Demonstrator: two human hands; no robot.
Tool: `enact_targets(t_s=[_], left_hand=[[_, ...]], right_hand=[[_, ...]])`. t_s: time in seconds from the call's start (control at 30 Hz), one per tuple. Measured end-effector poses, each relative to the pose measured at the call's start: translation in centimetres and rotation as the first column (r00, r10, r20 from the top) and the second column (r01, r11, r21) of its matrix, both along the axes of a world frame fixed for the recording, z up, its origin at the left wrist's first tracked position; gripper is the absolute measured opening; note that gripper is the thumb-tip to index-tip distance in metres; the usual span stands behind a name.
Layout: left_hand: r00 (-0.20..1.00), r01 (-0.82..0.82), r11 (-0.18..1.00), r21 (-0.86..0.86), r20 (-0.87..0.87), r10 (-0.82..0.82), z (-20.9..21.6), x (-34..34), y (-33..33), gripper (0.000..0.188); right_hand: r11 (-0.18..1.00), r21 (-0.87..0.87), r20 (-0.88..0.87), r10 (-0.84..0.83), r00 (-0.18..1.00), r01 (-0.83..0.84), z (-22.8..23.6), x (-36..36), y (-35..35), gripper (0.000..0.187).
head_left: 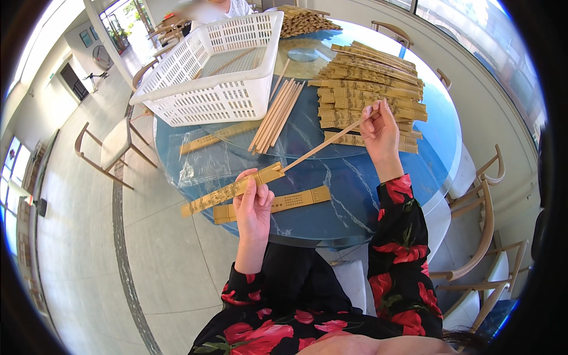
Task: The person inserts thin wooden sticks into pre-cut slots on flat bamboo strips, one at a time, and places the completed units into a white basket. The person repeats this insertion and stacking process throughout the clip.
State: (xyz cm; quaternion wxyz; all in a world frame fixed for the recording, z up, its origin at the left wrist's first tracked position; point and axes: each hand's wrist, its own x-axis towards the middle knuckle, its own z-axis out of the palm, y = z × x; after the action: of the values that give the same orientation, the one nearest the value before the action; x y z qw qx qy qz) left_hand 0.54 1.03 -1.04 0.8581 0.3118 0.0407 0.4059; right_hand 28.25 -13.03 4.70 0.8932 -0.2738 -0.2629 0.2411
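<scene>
My left hand point(253, 204) pinches a gold-printed paper chopstick sleeve point(232, 189) near its open end, thumb over the top, fingers curled beneath; the sleeve juts out to my left over the table edge. My right hand point(378, 131) is closed in a fingertip pinch on the far end of a pair of bamboo chopsticks point(322, 145), whose near tips sit just inside the sleeve's mouth. By my reading, this pair is only started into its sleeve, with most of its length still bare.

Just beneath my left hand, a second sleeve point(284, 201) lies flat on the blue marbled round table point(349, 183); I cannot tell whether it is filled. Beyond my right hand, touching one another in rows, stands a large stack of sleeved chopsticks point(370, 89), which I take to be the finished share. Between the stack and the white plastic basket point(213, 71), a loose bundle of bare chopsticks point(277, 115) remains, which I judge to be work left. A clear plastic bag point(204, 148) with another sleeve on it lies near the basket. A further heap of sleeves point(305, 21) sits at the table's far side, by another person point(207, 9). Wooden chairs point(482, 236) ring the table.
</scene>
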Motion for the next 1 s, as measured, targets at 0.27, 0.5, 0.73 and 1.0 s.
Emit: enact_targets(t_s=[0.27,0.5,0.73,1.0], left_hand=[[1.000,0.000,1.000,0.016,-0.001,0.000,0.1,0.1,-0.1,0.022],[0.998,-0.043,0.999,0.033,-0.033,0.044,0.0,0.1,-0.1,0.023],[0.995,-0.089,0.995,0.046,-0.042,0.091,0.4,0.2,-0.5,0.021],[0.995,-0.079,0.995,0.065,-0.060,0.083,0.2,0.1,-0.4,0.021]], right_hand=[[1.000,-0.017,0.004,-0.014,1.000,0.014,0.2,-0.3,-0.2,0.026],[0.986,-0.164,0.033,0.024,0.999,-0.018,0.9,-2.6,0.6,0.027],[0.937,-0.318,0.095,0.181,0.979,-0.142,-0.8,-4.0,1.6,0.028],[0.815,-0.425,0.098,0.473,0.876,-0.393,-0.8,-7.6,2.6,0.034]])
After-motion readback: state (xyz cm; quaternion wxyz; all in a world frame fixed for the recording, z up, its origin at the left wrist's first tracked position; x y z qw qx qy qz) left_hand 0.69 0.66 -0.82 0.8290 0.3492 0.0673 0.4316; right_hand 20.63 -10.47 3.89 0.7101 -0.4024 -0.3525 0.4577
